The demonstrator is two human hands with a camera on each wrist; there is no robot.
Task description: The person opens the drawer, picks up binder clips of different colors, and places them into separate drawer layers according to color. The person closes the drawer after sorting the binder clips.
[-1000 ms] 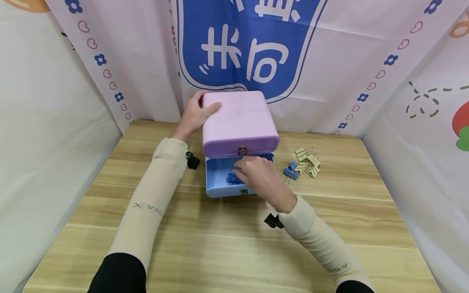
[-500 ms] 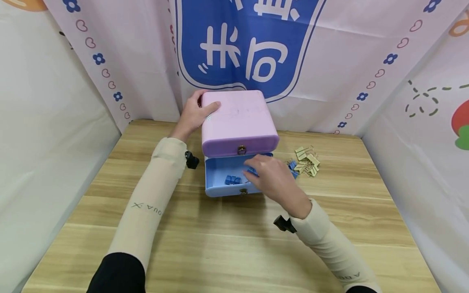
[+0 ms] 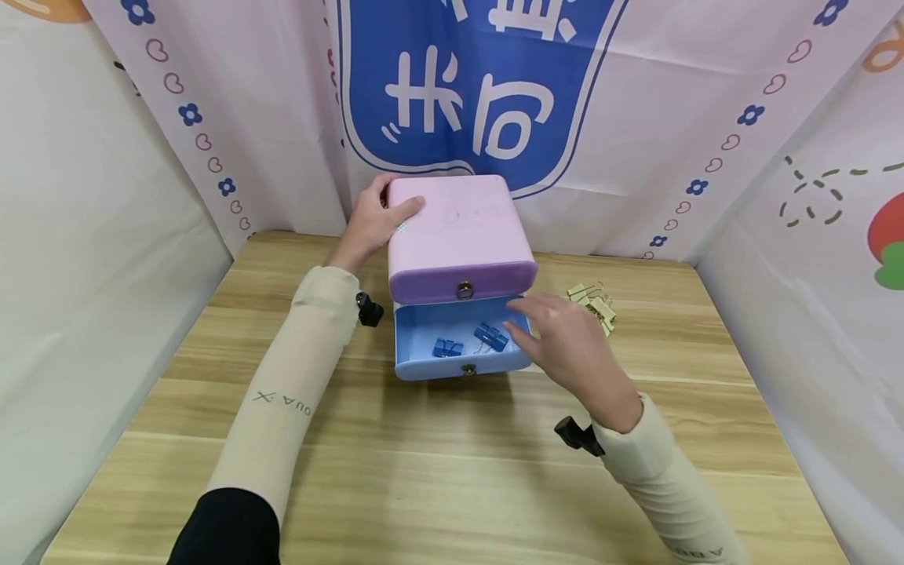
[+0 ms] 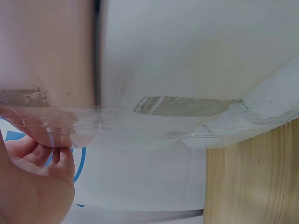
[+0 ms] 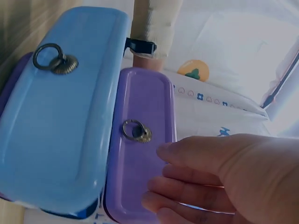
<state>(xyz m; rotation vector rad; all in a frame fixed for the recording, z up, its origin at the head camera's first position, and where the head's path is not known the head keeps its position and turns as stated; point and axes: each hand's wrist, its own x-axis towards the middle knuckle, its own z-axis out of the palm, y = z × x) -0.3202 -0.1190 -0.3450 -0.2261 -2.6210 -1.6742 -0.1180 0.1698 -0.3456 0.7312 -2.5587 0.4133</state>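
A small drawer box (image 3: 455, 220) with a pink top and purple upper drawer front stands at the back of the table. Its lower light-blue drawer (image 3: 420, 318) is pulled out. Inside lie two blue binder clips, one at the left (image 3: 448, 348) and one at the right (image 3: 490, 337). My left hand (image 3: 370, 220) grips the box's back left side, thumb on top and fingers hidden behind. My right hand (image 3: 572, 337), fingers apart and holding nothing, hovers at the drawer's right side. The right wrist view shows its fingers in front of the purple drawer front (image 5: 140, 182).
Several gold binder clips (image 3: 600, 306) lie in a pile right of the box, partly behind my right hand. A printed cloth (image 3: 452, 102) hangs close behind the box. The wooden table (image 3: 424, 471) stretches toward me.
My right hand has drawn out of the blue drawer and moved right, uncovering the two blue clips in it. It now hides the blue clips on the table. My left hand stays put.
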